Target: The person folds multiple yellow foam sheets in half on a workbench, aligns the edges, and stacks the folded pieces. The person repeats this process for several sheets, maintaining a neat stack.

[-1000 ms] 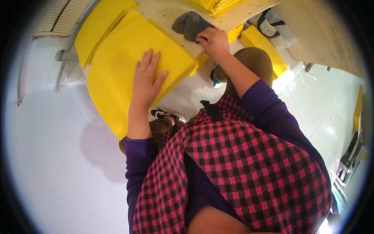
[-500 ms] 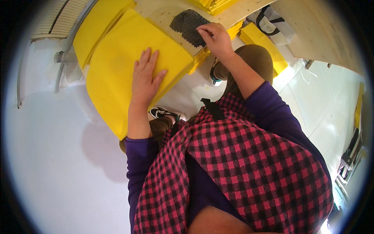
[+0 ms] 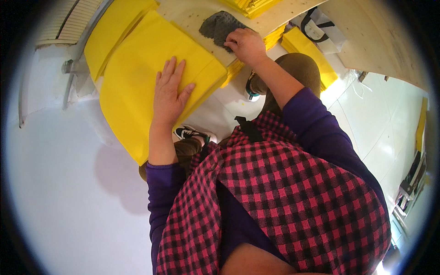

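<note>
Pale wooden tabletop (image 3: 185, 14) is running across the upper part of the view, with white tiled floor (image 3: 366, 121) showing to the right. Sheets of yellow material (image 3: 137, 87) are lying in a broad stack at the left. The person's hands are working well apart: the left hand (image 3: 170, 96) is resting flat on the yellow stack, fingers slightly spread, while the right hand (image 3: 247, 45) is curling its fingers at the edge of a crumpled dark grey cloth (image 3: 214, 26); whether it is pinching the cloth, I cannot tell. That cloth is lying on the tabletop, between the stack and another yellow bundle (image 3: 252, 7).
</note>
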Available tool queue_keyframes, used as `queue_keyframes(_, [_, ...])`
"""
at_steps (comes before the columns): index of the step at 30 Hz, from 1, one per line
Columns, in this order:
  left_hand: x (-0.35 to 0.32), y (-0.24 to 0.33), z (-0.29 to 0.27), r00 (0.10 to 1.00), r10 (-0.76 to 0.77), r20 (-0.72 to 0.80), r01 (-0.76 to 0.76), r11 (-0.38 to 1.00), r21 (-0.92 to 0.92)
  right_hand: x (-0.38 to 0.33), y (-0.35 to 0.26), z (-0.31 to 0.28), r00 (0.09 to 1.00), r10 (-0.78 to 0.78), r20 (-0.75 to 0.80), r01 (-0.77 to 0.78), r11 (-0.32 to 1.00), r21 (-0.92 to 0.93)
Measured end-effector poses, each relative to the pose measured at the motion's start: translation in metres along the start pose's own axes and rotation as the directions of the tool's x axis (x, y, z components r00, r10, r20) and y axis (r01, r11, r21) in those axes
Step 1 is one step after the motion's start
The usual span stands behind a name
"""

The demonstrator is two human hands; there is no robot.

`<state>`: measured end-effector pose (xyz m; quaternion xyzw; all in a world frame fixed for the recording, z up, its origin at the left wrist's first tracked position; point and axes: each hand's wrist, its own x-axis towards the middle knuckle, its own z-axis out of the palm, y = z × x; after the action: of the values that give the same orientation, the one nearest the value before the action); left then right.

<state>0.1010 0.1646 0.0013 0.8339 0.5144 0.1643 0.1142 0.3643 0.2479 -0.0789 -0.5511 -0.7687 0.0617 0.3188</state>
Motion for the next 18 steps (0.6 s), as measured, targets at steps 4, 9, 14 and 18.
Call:
queue_keyframes(4, [0.0, 0.0, 0.0, 1.0, 0.014, -0.014, -0.014, 1.0, -0.007, 0.002, 0.005, -0.003, 1.0, 0.002, 0.022, -0.002, 1.0, 0.027])
queue_keyframes(9, [0.0, -0.001, 0.002, 0.999, 0.026, -0.047, -0.027, 1.0, -0.004, -0.017, -0.013, -0.023, 0.973, 0.136, 0.185, -0.218, 0.798, 0.562])
queue_keyframes(14, [0.0, -0.001, 0.002, 0.998, 0.032, -0.047, -0.032, 0.999, -0.012, -0.033, -0.048, -0.029, 0.88, 0.161, 0.447, -0.471, 0.42, 0.776])
queue_keyframes(18, [-0.001, 0.0, 0.002, 0.999, 0.028, -0.046, -0.029, 0.999, -0.017, -0.038, -0.064, -0.03, 0.828, 0.097, 0.552, -0.552, 0.312, 0.774])
